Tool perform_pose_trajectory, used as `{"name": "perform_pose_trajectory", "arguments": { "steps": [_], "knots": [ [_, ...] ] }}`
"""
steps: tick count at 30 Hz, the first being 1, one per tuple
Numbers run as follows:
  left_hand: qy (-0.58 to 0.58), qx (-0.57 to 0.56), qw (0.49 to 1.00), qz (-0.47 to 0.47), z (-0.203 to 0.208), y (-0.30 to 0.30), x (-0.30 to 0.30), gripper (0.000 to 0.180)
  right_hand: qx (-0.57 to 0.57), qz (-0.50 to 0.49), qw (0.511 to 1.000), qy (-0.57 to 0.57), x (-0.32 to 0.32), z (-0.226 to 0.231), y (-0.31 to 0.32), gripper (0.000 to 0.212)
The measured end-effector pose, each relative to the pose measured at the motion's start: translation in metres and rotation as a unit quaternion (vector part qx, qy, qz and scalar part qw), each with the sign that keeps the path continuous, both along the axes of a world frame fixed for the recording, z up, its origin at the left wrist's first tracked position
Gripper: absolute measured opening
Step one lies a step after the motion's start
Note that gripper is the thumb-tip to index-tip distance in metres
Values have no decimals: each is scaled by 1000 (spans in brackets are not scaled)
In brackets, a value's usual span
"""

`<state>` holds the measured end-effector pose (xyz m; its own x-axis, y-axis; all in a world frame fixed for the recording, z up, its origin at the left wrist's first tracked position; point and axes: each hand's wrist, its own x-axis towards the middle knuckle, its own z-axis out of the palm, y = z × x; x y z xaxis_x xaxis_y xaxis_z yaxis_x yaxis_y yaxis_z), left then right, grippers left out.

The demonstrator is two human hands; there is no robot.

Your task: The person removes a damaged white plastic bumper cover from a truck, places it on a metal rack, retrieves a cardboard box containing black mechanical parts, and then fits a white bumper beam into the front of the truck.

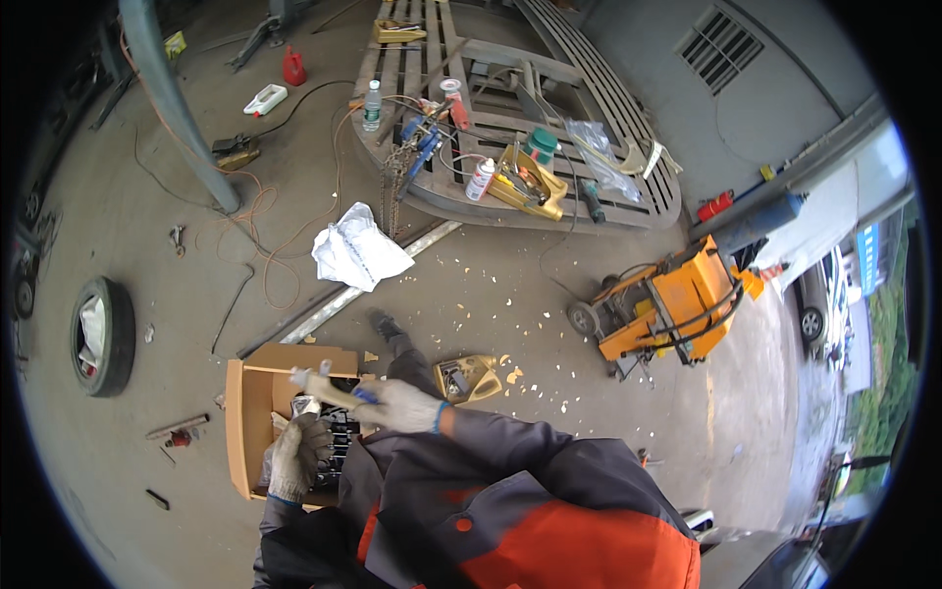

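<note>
My right hand [400,406], in a pale work glove, is closed round a tool with a tan handle [336,392], a greyish head and a blue part by the fingers. The tool is blurred and I cannot tell its exact kind. It hangs above an open cardboard box [235,420]. My left hand [299,459], gloved too, reaches into the box with curled fingers; what they grip is hidden. Beside it in the box lie a dark metal part with several shiny bars [339,441] and some clear plastic wrapping.
A yellow tray of small parts [479,380] lies on the floor to the right of my leg. Ahead are a white sack [360,249], a metal beam [339,312] and a slatted platform [628,211] with tools. An orange wheeled machine [677,299] stands right, a tire [120,339] left.
</note>
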<state>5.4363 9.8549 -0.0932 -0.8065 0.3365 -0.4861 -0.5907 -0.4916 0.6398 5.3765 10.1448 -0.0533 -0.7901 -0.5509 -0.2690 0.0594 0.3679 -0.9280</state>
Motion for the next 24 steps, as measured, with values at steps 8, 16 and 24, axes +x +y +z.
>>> {"name": "perform_pose_trajectory", "arguments": {
  "steps": [8,16,24],
  "knots": [
    [-103,-447,885,-76,-120,-92,60,41,-68,-476,874,-65,74,-29,183,21],
    [-346,-454,812,-119,-146,-108,214,32,-57,-542,829,-124,70,-72,258,23],
    [-271,-458,846,-41,-118,100,206,33,219,-261,920,-193,7,-246,333,37]
  ]
}}
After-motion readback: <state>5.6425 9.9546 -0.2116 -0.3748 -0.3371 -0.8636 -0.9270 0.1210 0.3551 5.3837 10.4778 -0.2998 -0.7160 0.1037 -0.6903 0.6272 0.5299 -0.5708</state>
